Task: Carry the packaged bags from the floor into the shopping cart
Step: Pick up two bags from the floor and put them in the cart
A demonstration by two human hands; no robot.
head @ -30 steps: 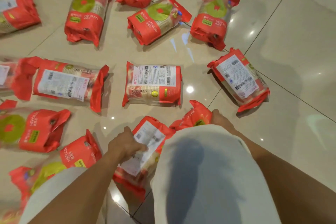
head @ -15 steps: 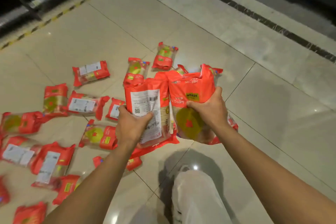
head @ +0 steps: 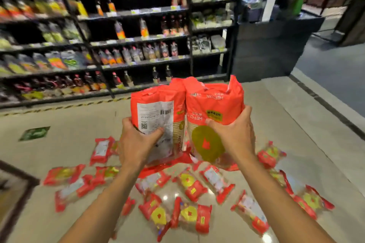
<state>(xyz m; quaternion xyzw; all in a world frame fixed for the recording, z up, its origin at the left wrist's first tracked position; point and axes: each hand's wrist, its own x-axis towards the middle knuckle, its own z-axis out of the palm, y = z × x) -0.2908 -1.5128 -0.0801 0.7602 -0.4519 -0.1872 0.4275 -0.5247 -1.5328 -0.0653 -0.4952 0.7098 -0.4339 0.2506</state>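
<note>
My left hand [head: 136,142] grips a red packaged bag [head: 158,108] held upright, its white label facing me. My right hand [head: 235,134] grips a second red bag [head: 215,100] with a green circle on its front. The two bags touch side by side at chest height in front of me. Several more red packaged bags [head: 189,185] lie scattered on the tiled floor below my arms. No shopping cart is in view.
Black store shelves [head: 138,39] full of bottles and pouches stand ahead and to the left. A dark counter [head: 272,45] stands at the right. A green floor sticker [head: 34,133] and a yellow-black stripe [head: 59,107] mark the floor before the shelves.
I have stood up from crouching with a bag in each hand. The view has lifted from the floor to the shelves, and the bags are raised higher.
</note>
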